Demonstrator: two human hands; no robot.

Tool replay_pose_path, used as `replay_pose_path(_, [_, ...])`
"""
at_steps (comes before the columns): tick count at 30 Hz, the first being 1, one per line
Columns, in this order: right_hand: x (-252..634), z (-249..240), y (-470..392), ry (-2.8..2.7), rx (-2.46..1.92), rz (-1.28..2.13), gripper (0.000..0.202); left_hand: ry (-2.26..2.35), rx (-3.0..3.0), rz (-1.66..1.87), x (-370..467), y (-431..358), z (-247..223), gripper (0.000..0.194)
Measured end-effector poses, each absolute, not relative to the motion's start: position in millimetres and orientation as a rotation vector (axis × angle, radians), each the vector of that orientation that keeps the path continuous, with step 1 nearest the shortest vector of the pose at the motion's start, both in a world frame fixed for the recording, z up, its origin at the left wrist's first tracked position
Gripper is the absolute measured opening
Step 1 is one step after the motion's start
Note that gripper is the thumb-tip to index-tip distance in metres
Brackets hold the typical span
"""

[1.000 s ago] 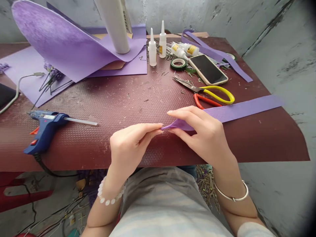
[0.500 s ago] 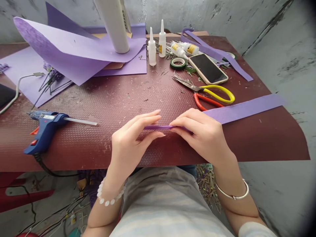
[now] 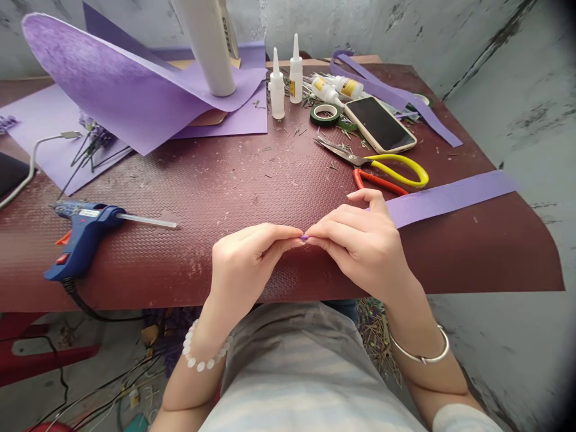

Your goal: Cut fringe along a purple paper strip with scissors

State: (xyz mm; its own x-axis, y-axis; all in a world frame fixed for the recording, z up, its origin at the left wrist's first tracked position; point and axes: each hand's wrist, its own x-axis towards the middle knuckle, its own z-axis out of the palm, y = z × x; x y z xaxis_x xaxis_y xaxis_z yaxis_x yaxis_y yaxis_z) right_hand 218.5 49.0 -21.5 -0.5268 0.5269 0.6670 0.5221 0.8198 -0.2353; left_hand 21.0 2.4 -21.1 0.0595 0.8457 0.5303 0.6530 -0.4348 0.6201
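Note:
Above the table's front edge, my left hand (image 3: 245,261) and my right hand (image 3: 366,246) meet fingertip to fingertip. Both pinch a thin purple strip (image 3: 304,237), of which only a small bit shows between the fingers; the rest is hidden in my hands. The index finger of my right hand is raised. Just behind that hand lies a wider purple strip (image 3: 454,198), flat on the table. Scissors (image 3: 355,161) with one yellow and one red handle rest beyond my right hand.
A blue glue gun (image 3: 85,240) with a clear glue stick lies at left. Purple sheets (image 3: 121,102) sit under a white cylinder (image 3: 207,48). Farther back are glue bottles (image 3: 278,96), green tape (image 3: 324,115), a phone (image 3: 380,126) and more purple strips (image 3: 427,114). The table (image 3: 508,258) ends near a wall.
My left hand has closed its fingers on the thin strip and moved right to meet my right fingertips. My right index finger has lifted. The big purple sheet's left edge has curled up slightly.

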Motion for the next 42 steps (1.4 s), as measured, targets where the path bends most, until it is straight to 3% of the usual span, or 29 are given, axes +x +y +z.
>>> replay_pose_path(4, [218.9,-21.9,49.2,-2.246,-0.775,0.029,0.026,1.537,2.175,1.294,20.1,4.0,-21.4,0.016])
replay_pose_path(10, [225.9,-22.0,51.8,-2.328,-0.803,0.096,0.008,1.622,2.129,1.321,12.3,2.6,-21.3,0.015])
replay_pose_path(16, [227.0,-23.2,52.3,-2.295,-0.801,0.051,0.012,1.601,2.233,1.273,10.1,-3.5,-14.9,0.014])
replay_pose_path(21, [222.9,-23.4,51.5,-2.279,-0.79,-0.017,0.014,1.633,2.459,1.303,15.4,-5.0,-7.6,0.04])
replay_pose_path(26, [219.4,-23.0,49.2,-2.256,-0.758,-0.015,0.015,1.585,2.618,1.237,18.6,2.7,-10.5,0.005])
replay_pose_path(42, [219.2,-22.5,47.6,-2.221,-0.783,0.002,0.022,1.606,2.621,1.329,16.5,6.4,-20.2,0.017])
